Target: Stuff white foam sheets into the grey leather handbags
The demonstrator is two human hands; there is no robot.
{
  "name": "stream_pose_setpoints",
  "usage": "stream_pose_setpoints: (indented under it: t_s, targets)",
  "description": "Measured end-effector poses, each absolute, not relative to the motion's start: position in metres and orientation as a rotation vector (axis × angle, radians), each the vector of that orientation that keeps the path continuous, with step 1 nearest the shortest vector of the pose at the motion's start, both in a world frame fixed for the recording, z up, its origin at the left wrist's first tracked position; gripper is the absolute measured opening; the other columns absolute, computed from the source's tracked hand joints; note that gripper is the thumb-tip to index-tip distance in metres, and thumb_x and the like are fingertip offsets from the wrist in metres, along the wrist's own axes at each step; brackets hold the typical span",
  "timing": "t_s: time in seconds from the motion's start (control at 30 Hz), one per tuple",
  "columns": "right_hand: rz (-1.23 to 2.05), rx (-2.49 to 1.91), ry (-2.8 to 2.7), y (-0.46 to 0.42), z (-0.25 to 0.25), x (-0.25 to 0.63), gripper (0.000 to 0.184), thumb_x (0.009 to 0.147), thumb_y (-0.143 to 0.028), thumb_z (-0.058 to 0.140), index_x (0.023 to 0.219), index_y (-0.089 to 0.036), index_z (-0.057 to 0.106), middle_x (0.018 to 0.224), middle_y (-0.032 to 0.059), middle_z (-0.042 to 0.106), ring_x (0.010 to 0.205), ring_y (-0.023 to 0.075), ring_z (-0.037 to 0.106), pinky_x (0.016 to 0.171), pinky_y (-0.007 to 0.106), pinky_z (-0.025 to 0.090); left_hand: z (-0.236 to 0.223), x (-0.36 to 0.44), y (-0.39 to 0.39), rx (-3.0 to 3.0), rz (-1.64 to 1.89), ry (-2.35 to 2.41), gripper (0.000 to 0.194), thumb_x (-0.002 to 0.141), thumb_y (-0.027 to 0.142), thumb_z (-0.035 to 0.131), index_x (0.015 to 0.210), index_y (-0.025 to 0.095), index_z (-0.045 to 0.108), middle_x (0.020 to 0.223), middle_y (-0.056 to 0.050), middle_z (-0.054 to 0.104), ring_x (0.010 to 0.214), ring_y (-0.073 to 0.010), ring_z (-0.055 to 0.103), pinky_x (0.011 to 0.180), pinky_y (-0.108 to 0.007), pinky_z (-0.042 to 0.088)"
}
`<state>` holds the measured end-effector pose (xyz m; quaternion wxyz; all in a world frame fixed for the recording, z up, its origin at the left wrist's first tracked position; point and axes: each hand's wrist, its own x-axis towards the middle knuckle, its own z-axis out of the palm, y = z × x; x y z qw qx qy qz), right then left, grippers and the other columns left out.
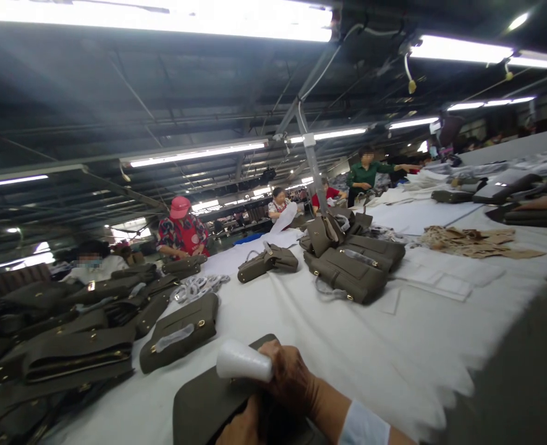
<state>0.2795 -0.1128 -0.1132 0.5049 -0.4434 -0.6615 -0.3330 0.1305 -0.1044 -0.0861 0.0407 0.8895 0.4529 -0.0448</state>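
My right hand (292,378) is closed around a white rolled paper wad (243,361), held over an olive-grey handbag (203,398) that lies on the white-covered table (347,346) right in front of me. My left hand (240,428) shows only in part at the bottom edge, lying against the bag's near opening; its fingers are hidden.
Many olive-grey handbags are piled at the left (69,352) and in the middle of the table (351,262). Brown paper scraps (477,241) lie at the right. Several other people work along the far side, one in a red cap (180,230).
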Motion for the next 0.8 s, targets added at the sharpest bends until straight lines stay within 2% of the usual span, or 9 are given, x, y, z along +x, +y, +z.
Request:
stream_pose_setpoints:
  t_s: [0.1, 0.17, 0.37, 0.5, 0.6, 0.7, 0.8]
  targets:
    - [-0.793, -1.083, -1.619, -0.111, -0.116, 0.282, 0.028, 0.094, -0.035, 0.038, 0.114, -0.015, 0.040, 0.086, 0.0078, 0.063, 0.064, 0.0179, 0.061, 0.053, 0.028, 0.048, -0.078, 0.120, -0.114, 2.860, -0.045, 1.340, 0.049, 0.082, 0.005, 0.032, 0.128, 0.016, 0.046, 0.097, -0.014, 0.072, 0.094, -0.0317, 0.068, 0.077, -0.042, 0.050]
    - [-0.741, -1.115, -1.627, -0.109, -0.121, 0.282, 0.030, 0.095, -0.035, 0.042, 0.116, -0.013, 0.040, 0.089, 0.0102, 0.065, 0.063, 0.0185, 0.062, 0.053, 0.029, 0.048, -0.072, 0.108, -0.118, 2.968, 0.023, 1.324, 0.047, 0.082, 0.004, 0.031, 0.124, 0.016, 0.049, 0.092, -0.013, 0.072, 0.088, -0.0296, 0.069, 0.073, -0.040, 0.051]
    - [-0.574, -1.194, -1.662, -0.104, -0.130, 0.281, 0.030, 0.094, -0.034, 0.049, 0.115, -0.014, 0.045, 0.097, 0.0128, 0.066, 0.068, 0.0198, 0.064, 0.057, 0.030, 0.050, -0.064, 0.044, -0.105, 2.932, -0.025, 1.546, 0.027, 0.093, 0.019, 0.028, 0.106, 0.018, 0.051, 0.087, -0.010, 0.071, 0.084, -0.0272, 0.069, 0.067, -0.034, 0.046]
    - [-0.544, -1.214, -1.694, -0.105, -0.129, 0.275, 0.029, 0.094, -0.036, 0.048, 0.115, -0.015, 0.046, 0.099, 0.0117, 0.066, 0.069, 0.0189, 0.065, 0.058, 0.029, 0.050, -0.064, 0.007, -0.096, 2.880, -0.013, 1.662, 0.023, 0.095, 0.028, 0.030, 0.099, 0.020, 0.051, 0.084, -0.006, 0.071, 0.079, -0.0255, 0.068, 0.062, -0.031, 0.042]
    - [-0.544, -1.210, -1.714, -0.105, -0.129, 0.269, 0.030, 0.094, -0.037, 0.048, 0.114, -0.015, 0.046, 0.100, 0.0122, 0.066, 0.074, 0.0201, 0.066, 0.059, 0.029, 0.050, -0.067, -0.006, -0.094, 2.920, 0.032, 1.666, 0.023, 0.095, 0.028, 0.032, 0.097, 0.019, 0.053, 0.081, -0.006, 0.069, 0.077, -0.0251, 0.065, 0.064, -0.032, 0.040]
    - [-0.544, -1.218, -1.705, -0.104, -0.131, 0.267, 0.030, 0.094, -0.037, 0.047, 0.115, -0.015, 0.045, 0.097, 0.0119, 0.066, 0.072, 0.0201, 0.066, 0.058, 0.029, 0.050, -0.071, -0.007, -0.099, 3.134, 0.179, 1.489, 0.029, 0.097, 0.023, 0.029, 0.088, 0.020, 0.057, 0.084, -0.007, 0.064, 0.083, -0.0246, 0.059, 0.075, -0.037, 0.039]
    - [-0.548, -1.242, -1.694, -0.103, -0.132, 0.267, 0.033, 0.094, -0.040, 0.049, 0.116, -0.016, 0.043, 0.098, 0.0118, 0.066, 0.070, 0.0202, 0.066, 0.058, 0.030, 0.050, -0.071, 0.002, -0.102, 3.370, 0.370, 1.084, 0.028, 0.096, 0.020, 0.033, 0.082, 0.021, 0.058, 0.082, -0.005, 0.059, 0.082, -0.0226, 0.052, 0.077, -0.037, 0.036]
